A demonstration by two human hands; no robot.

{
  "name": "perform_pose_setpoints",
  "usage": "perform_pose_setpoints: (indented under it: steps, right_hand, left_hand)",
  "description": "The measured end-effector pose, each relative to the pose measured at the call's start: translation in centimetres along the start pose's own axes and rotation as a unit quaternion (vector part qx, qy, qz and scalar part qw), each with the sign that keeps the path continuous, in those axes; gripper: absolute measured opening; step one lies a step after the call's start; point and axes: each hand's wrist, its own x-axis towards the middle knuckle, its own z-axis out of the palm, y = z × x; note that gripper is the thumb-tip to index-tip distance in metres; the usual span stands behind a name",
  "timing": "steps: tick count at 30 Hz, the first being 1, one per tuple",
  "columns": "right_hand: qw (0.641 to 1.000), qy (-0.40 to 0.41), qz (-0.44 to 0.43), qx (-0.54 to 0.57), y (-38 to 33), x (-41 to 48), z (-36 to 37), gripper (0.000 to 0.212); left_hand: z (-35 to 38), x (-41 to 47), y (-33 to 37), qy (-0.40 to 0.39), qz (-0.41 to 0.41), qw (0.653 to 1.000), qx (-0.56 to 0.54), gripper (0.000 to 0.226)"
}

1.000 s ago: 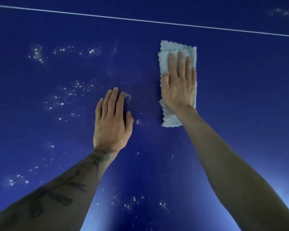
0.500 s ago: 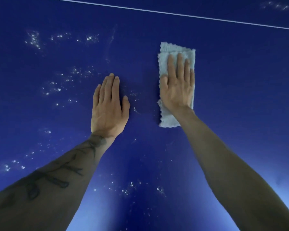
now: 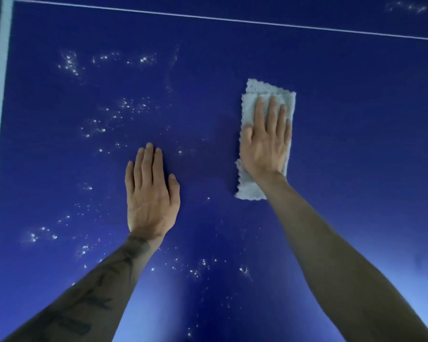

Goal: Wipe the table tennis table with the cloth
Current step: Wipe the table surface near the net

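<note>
Clearly unfinished: the right hand point(image 3: 265, 149), fingers point(image 3: 272, 112) straight, presses the folded pale-grey cloth point(image 3: 249, 191) mid-right on the dark blue bench point(image 3: 356, 144); the left hand point(image 3: 151, 198) rests flat, empty; white specks point(image 3: 124, 107) cover the left and near areas.

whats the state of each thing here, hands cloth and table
table, dotted with white specks on its left part
cloth, folded, flat on the table under the right hand
right hand, open, fingers straight, pressing the cloth
left hand, open, flat on the bare table
</note>
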Motion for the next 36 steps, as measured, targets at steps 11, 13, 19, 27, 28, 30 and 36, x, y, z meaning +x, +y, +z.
perform_pose_setpoints:
  steps: [11, 13, 19, 27, 28, 30, 36]
  right_hand:
    - [0.982, -0.035, -0.181, -0.033, 0.4, -5.1, 1.6, 0.065]
    - [0.994, -0.018, -0.104, -0.031, 1.5, -3.2, 0.7, 0.064]
    - [0.993, -0.002, -0.115, 0.003, -5.3, -3.4, 2.6, 0.065]
    - [0.992, -0.025, -0.117, -0.039, 3.5, -7.2, 1.2, 0.065]
    - [0.996, -0.020, -0.075, -0.033, 4.0, -6.2, 0.8, 0.065]
    - [1.000, -0.004, -0.013, -0.016, 2.5, -4.4, 0.5, 0.066]
    - [0.991, -0.004, -0.133, -0.018, -5.0, -8.6, 3.2, 0.065]
  left_hand:
    - [-0.3, 0.2, 0.1, -0.010, -0.019, 0.999, -0.030, 0.058]
    - [-0.2, 0.3, 0.1, -0.011, -0.020, 0.999, -0.026, 0.058]
    - [-0.3, 0.3, 0.1, -0.022, -0.020, 0.999, -0.028, 0.059]
    - [-0.6, 0.3, 0.2, -0.038, -0.020, 0.999, -0.029, 0.059]
    - [-0.6, 0.3, 0.2, -0.037, -0.020, 0.999, -0.029, 0.059]
    - [-0.6, 0.3, 0.2, -0.036, -0.019, 0.999, -0.034, 0.058]
    - [-0.7, 0.1, 0.0, -0.034, -0.007, 0.999, -0.038, 0.056]
